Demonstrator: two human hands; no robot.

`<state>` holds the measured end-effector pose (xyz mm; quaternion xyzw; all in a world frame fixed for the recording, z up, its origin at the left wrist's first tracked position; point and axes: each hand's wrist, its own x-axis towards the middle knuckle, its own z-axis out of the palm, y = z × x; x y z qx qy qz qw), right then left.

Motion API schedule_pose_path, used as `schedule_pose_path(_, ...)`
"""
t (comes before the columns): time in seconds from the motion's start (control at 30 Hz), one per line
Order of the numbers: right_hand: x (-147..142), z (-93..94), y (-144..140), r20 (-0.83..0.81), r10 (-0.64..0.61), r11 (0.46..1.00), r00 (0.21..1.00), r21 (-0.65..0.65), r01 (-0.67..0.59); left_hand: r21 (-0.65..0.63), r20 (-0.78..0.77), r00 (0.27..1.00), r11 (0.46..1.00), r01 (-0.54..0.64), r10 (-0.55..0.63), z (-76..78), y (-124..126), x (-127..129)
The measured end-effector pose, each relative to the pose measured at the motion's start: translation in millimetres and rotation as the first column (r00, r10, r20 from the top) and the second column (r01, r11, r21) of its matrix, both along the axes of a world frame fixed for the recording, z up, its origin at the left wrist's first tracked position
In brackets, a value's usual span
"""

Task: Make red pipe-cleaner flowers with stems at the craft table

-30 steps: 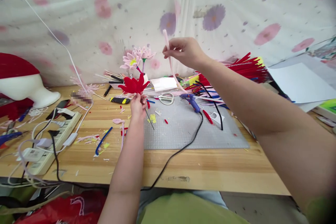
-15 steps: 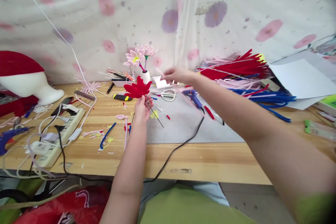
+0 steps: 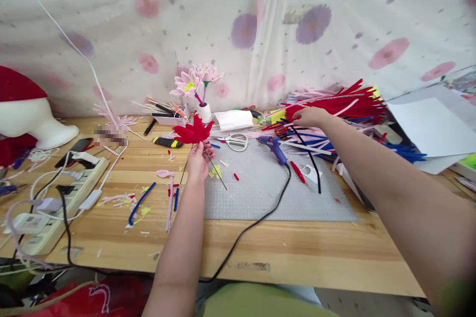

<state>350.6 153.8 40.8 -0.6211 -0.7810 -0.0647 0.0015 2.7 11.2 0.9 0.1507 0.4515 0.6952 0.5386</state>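
The grip of the left hand (image 3: 199, 162) was clamped on the red flower (image 3: 193, 130) just beneath its petals, so that it was held above the worktop (image 3: 297, 252). From that hand, dark wires (image 3: 218, 174) were pointed down towards 5 and 7 o'clock. At 2 o'clock, the right hand (image 3: 308, 118) was stretched to the heap of red strips (image 3: 359, 104); whether its grip was closed on anything could not be told.

With the left hand taken as the clock's centre, the scissors (image 3: 238, 142) were laid at 2 o'clock, and the glue gun (image 3: 274, 149) was set near 3 on the grey mat (image 3: 238, 203). At 12 o'clock, pink flowers (image 3: 189, 83) were stood in a white vase (image 3: 204, 113). The yellow-and-black knife (image 3: 167, 142) was placed at 10, while a blue strip (image 3: 140, 204) and, farther out, the power strip (image 3: 70, 205) were found at 8. Between 9 and 10, a white dummy head (image 3: 33, 121) was topped with a red cap (image 3: 18, 81).
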Motion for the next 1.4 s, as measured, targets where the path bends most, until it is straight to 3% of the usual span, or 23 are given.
schedule_pose_path(0.13, -2.4, -2.8, 1.5, 0.061, -0.157, 0.986, 0.986, -0.053, 0.160, -0.011, -0.003, 1.000, 1.000, 0.001, -0.001, -5.8, 9.9, 1.0)
schedule_pose_path(0.23, -4.9, -3.8, 2.2, 0.087, -0.103, 0.992, 0.991, -0.067, 0.109, -0.013, -0.010, 1.000, 1.000, 0.012, -0.012, -9.3, 14.4, 2.0)
schedule_pose_path(0.33, -10.8, -4.4, 1.9, 0.048, -0.056, 0.998, 0.997, 0.026, 0.055, -0.010, -0.013, 1.000, 1.000, 0.021, -0.021, -11.3, 14.9, 2.4)
schedule_pose_path(0.47, -37.6, 7.9, 1.8, -0.074, 0.176, 0.964, 0.982, 0.215, -0.156, -0.028, -0.028, 0.999, 0.999, 0.024, -0.025, -11.8, 12.6, 2.9)
schedule_pose_path(0.6, -82.6, 42.1, -4.7, -0.112, 0.363, 0.871, 0.925, 0.394, -0.294, -0.017, -0.043, 0.997, 0.998, 0.062, -0.063, -9.3, 9.7, 4.7)
schedule_pose_path(0.77, -125.1, 108.0, -36.5, -0.021, 0.498, 0.751, 0.867, 0.510, -0.419, 0.005, -0.043, 0.994, 0.995, 0.103, -0.103, -2.0, 4.3, 5.2)
schedule_pose_path(0.87, -145.2, 139.4, -61.1, 0.015, 0.516, 0.735, 0.856, 0.506, -0.451, 0.030, -0.036, 0.992, 0.992, 0.120, -0.119, 2.6, 0.6, 6.0)
schedule_pose_path(0.93, -162.5, 145.9, -72.9, 0.005, 0.523, 0.761, 0.852, 0.449, -0.469, 0.038, -0.022, 0.992, 0.991, 0.126, -0.125, 5.5, -2.1, 7.9)
schedule_pose_path(1.0, -183.4, 137.8, -79.8, -0.084, 0.544, 0.803, 0.835, 0.341, -0.489, 0.038, -0.007, 0.993, 0.992, 0.121, -0.121, 8.0, -5.0, 9.8)
schedule_pose_path(1.07, -204.7, 117.1, -84.4, -0.276, 0.526, 0.849, 0.804, 0.216, -0.481, 0.042, 0.003, 0.994, 0.994, 0.105, -0.105, 9.4, -8.0, 10.5)
schedule_pose_path(1.17, -229.7, 74.2, -95.4, -0.574, 0.337, 0.887, 0.746, -0.071, -0.456, 0.045, 0.011, 0.996, 0.995, 0.085, -0.086, 8.8, -12.7, 7.9)
schedule_pose_path(1.23, -238.1, 46.3, -107.1, -0.722, 0.165, 0.872, 0.672, -0.211, -0.442, 0.034, 0.012, 0.997, 0.997, 0.072, -0.072, 6.8, -16.0, 5.1)
schedule_pose_path(1.3, -240.5, 24.0, -119.3, -0.837, -0.036, 0.828, 0.546, -0.331, -0.453, 0.029, 0.010, 0.997, 0.997, 0.076, -0.076, 4.5, -19.7, 3.0)
schedule_pose_path(1.4, -238.2, 3.8, -132.0, -0.899, -0.261, 0.783, 0.352, -0.411, -0.466, 0.026, -0.004, 0.993, 0.992, 0.120, -0.120, 1.8, -25.2, 3.0)
